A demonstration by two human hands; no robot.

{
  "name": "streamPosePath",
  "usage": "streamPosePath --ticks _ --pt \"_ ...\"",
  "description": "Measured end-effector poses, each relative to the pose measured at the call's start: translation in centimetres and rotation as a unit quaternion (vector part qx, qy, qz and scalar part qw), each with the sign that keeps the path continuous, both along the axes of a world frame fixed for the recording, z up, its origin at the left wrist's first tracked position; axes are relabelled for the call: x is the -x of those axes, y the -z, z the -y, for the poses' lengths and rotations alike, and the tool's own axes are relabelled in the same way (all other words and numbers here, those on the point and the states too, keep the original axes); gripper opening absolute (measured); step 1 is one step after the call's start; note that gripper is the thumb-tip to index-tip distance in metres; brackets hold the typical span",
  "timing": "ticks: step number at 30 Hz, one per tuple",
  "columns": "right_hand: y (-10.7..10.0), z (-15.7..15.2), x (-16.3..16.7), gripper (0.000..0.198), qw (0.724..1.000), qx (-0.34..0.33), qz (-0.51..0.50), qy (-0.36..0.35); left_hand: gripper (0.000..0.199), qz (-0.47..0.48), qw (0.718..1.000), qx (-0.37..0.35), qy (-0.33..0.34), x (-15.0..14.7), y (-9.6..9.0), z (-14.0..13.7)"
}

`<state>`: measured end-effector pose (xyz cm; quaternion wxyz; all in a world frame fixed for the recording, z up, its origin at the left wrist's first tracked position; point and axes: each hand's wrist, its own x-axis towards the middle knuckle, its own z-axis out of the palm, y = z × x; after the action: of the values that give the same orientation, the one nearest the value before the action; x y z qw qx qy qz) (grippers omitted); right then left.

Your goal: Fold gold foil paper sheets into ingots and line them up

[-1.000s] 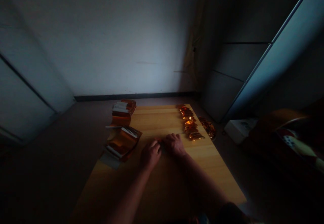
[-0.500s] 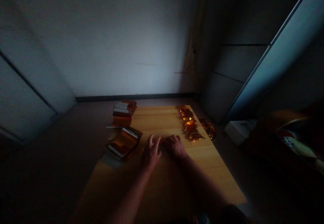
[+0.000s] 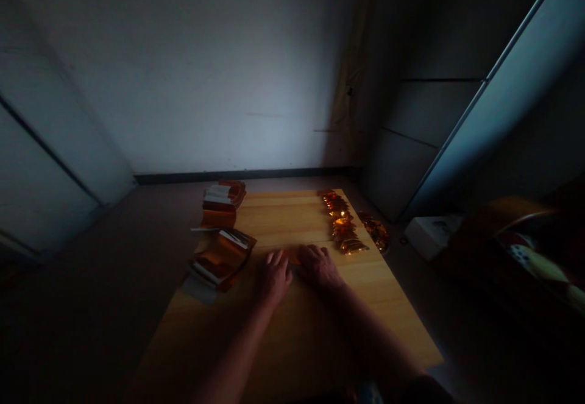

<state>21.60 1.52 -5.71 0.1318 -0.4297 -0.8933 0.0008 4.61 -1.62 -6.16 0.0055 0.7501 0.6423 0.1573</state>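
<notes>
On the wooden table (image 3: pixel 283 215), a small orange-brown translucent film piece (image 3: pixel 293 257) lies between my two hands, mostly covered by them. My left hand (image 3: pixel 274 275) is closed at its left edge, fingers drawn together and pointing away from me. On the other edge my right hand (image 3: pixel 319 264) is closed too, with its fingers bent down over the film and the tips hidden. To the left are a stack of orange film sheets with white strips (image 3: pixel 223 261) and another orange film stack (image 3: pixel 219 214) behind it. A row of shiny folded orange film pieces (image 3: pixel 345 227) runs along the right side.
A heap of shiny orange pieces (image 3: pixel 375 231) lies beyond the table's right edge. A white box (image 3: pixel 427 236) stands on the floor to the right. A pale wall (image 3: pixel 237 99) rises behind the table. The room is dim.
My left hand's raised, spread fingers have come down and closed together. My right hand has shifted slightly, and more of the orange film shows between the hands.
</notes>
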Motion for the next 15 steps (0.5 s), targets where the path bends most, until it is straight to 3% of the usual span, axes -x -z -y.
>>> streamPosePath --ticks 9,15 --pt "0.2 1.1 -1.3 0.029 0.999 0.009 -0.013 0.042 0.046 -0.011 1.0 0.022 -0.013 -0.3 -0.8 0.4" --pt "0.3 0.6 0.0 0.035 0.998 0.022 -0.008 0.059 0.049 -0.024 0.998 0.05 -0.018 -0.3 -0.7 0.2"
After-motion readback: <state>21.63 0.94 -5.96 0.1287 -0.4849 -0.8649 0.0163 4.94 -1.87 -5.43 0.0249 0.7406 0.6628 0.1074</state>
